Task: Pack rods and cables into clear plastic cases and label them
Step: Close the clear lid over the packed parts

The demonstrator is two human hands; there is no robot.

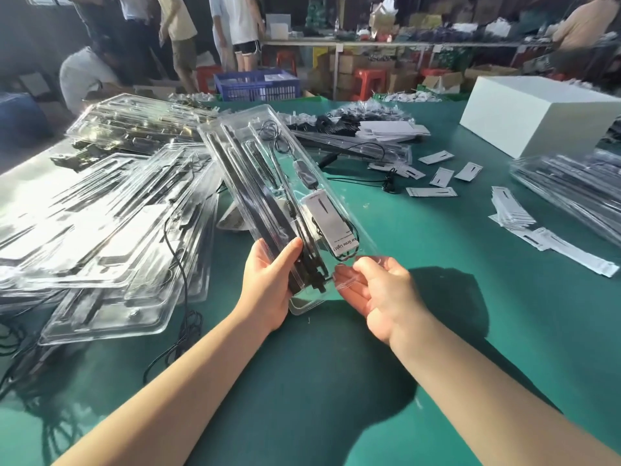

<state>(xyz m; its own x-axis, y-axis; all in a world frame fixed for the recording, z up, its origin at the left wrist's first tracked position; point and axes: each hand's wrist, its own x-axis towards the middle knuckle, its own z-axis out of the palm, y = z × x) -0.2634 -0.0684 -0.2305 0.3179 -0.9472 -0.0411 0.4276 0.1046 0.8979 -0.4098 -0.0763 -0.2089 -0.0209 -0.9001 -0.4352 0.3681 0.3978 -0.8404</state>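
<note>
On green table, stacked clear cases.

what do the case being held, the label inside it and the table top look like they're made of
Case: thin clear moulded plastic, glossy; the rods show through and its ribs catch glare.
Label: looks like matte white card or paper with black print.
Table top: green, matte, perhaps a felt or rubber mat; it gives only soft reflections.
</note>
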